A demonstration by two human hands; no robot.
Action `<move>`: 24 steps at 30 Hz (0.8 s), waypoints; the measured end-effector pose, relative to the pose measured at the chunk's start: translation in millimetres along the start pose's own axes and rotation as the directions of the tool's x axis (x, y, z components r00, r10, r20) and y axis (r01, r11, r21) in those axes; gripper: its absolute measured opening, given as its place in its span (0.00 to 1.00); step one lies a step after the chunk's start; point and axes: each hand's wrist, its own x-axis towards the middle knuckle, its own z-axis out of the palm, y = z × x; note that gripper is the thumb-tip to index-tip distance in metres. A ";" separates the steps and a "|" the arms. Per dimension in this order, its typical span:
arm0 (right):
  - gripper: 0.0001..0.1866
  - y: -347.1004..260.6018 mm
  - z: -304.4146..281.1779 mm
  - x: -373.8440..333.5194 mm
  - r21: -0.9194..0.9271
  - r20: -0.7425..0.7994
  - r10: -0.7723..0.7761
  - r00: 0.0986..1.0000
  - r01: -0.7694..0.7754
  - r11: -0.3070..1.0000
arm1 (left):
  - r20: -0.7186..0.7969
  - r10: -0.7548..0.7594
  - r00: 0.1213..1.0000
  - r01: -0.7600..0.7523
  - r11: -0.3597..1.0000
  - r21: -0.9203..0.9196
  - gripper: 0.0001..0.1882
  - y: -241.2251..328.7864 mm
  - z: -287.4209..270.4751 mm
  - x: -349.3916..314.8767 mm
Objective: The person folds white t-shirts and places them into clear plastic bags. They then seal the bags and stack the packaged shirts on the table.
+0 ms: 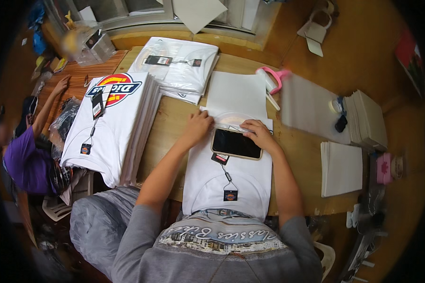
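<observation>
A folded white T-shirt point(208, 181) lies in front of me at the table's near edge, with a black hang tag point(220, 158) and a dark neck label point(230, 195). A faint round print shows near its far end. My left hand point(199, 126) has its fingers curled on the shirt's far left corner. My right hand point(259, 134) is bent over the far right part, its fingers closed on the shirt's far edge. A dark-screened phone point(236, 143) in a light case lies across the shirt, right beside my right thumb. Beyond the hands is a pale grey board point(236, 92).
Stacked white T-shirts point(111, 125) stand left; bagged shirts point(177, 59) lie behind. A pink-and-white tape dispenser point(274, 85), clear plastic bags point(311, 106) and card stacks point(342, 169) are right. A grey plastic bag point(99, 228) sits below. Another person point(33, 158) in purple works at far left.
</observation>
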 end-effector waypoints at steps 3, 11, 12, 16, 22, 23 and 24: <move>0.15 20.7 13.4 29.9 -0.040 -0.035 -0.123 0.992 0.122 0.992 | -0.175 0.161 0.971 -0.193 0.963 -0.187 0.06 -10.8 37.1 37.5; 0.15 21.4 6.8 27.1 -0.282 -0.010 -0.043 0.999 0.039 0.959 | -0.264 0.173 0.949 -0.227 0.954 -0.194 0.11 -13.3 42.1 38.2; 0.14 20.7 3.2 24.4 -0.295 0.006 -0.031 0.999 0.032 0.955 | -0.263 0.171 0.949 -0.216 0.964 -0.152 0.11 -15.5 38.2 33.9; 0.12 16.5 -3.8 22.6 -0.353 0.019 -0.028 0.999 0.033 0.935 | -0.302 0.146 0.942 -0.196 0.970 -0.144 0.13 -35.3 33.7 24.4; 0.16 55.8 -45.0 40.0 -0.119 0.346 0.221 0.912 -0.191 0.974 | 0.254 0.066 0.965 0.019 0.948 -0.317 0.16 -45.9 11.0 66.4; 0.18 68.8 -57.1 44.0 -0.064 0.478 0.314 0.820 -0.324 0.944 | 0.352 0.111 0.929 0.057 0.899 -0.434 0.15 -49.1 0.5 73.5; 0.21 78.9 -69.9 42.5 0.128 0.532 0.234 0.814 -0.351 0.928 | 0.440 0.171 0.881 0.106 0.836 -0.539 0.15 -52.7 -7.9 79.4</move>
